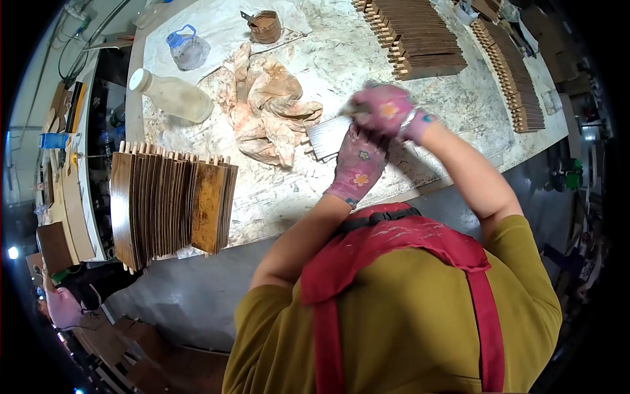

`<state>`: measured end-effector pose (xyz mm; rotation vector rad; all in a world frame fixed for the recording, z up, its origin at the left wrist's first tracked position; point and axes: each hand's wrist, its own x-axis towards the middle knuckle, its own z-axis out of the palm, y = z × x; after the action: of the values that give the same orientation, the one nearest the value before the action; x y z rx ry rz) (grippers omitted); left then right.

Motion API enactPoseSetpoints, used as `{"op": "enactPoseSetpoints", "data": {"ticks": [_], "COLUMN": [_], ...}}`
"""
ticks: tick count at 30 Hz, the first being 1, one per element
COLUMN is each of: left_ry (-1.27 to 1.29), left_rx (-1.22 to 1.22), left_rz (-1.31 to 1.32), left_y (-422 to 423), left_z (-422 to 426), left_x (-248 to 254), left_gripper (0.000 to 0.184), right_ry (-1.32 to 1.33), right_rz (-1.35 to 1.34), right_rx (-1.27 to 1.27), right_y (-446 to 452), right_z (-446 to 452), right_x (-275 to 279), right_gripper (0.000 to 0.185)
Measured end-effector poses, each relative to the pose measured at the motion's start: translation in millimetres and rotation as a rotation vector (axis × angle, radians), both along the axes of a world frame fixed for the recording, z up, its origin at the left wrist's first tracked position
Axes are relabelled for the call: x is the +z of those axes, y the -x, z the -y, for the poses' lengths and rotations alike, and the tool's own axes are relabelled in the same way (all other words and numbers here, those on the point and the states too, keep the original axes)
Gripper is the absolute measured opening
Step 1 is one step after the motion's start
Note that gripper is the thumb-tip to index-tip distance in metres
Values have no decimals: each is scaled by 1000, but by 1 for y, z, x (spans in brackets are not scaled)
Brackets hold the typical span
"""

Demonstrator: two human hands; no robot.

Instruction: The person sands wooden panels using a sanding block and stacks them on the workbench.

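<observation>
My left hand (pixel 359 165), in a pink flowered glove, grips a small flat wooden board (pixel 328 136) just above the table. Light glares off the board's face, and short pegs stick out at its left edge. My right hand (pixel 386 110), gloved the same way, is closed over the board's far right end, close to the left fingertips. Its fingers are blurred, and what lies in them cannot be made out. Left of the board a crumpled, stained cloth (pixel 272 98) lies on the table.
A row of brown pegged boards (pixel 164 203) stands at the table's near left. More boards (pixel 420 36) and another row (pixel 512 75) are at the far right. A white-capped bottle (pixel 174 97), a blue-topped jug (pixel 190 52) and a brown pot (pixel 265 27) stand on the stained table (pixel 453 118). Another person (pixel 65 305) is at far left.
</observation>
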<state>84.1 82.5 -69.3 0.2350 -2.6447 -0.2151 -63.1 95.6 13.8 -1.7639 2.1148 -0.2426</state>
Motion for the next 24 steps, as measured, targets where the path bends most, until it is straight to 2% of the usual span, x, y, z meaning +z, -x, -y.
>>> {"op": "enactPoseSetpoints", "data": {"ticks": [1,3,5,6,7,9,10,11,13,16,19,20,23,24], "left_ry": [-13,-64,-55,-51,-42,-500,-492,-580,-781,-361,-533,-445,-134,-32], "left_rx": [-9,-41,-63,-71,-24,-11,37,-12,-78,33,36,59,39,40], "left_rz": [-141,-165,-99,-62,-190,95,162,-52,114,99,326,191,49,-70], "left_y": [-2,-2,2,5,9,10,12,9,5,10,12,14,13,7], "left_z": [0,-1,-1,-2,-7,-14,-22,-30,-35,-38,-28,-27,-21,-15], "left_x": [-5,2,1,2,5,6,0,-27,-42,-49,-20,-16,1,20], "left_gripper": [34,35,38,40,43,46,45,47,48,44,48,49,47,45], "right_ry": [-105,-198,-54,20,93,183,142,101,116,109,113,126,113,160], "right_rz": [12,-225,-237,-161,-79,43,-11,-64,-57,-94,-147,-170,-296,-187], "right_rx": [-105,-194,-135,-17,100,367,444,520,623,691,703,668,501,400], "right_y": [11,38,36,30,19,-11,-27,-38,-46,-39,-32,-30,-23,-13], "right_z": [-9,-19,-27,-26,-22,-11,-8,-6,-4,9,28,34,44,41], "right_x": [25,29,40,42,41,36,34,32,25,7,6,7,19,16], "right_gripper": [25,23,28,31,37,40,42,45,48,49,44,42,37,36]}}
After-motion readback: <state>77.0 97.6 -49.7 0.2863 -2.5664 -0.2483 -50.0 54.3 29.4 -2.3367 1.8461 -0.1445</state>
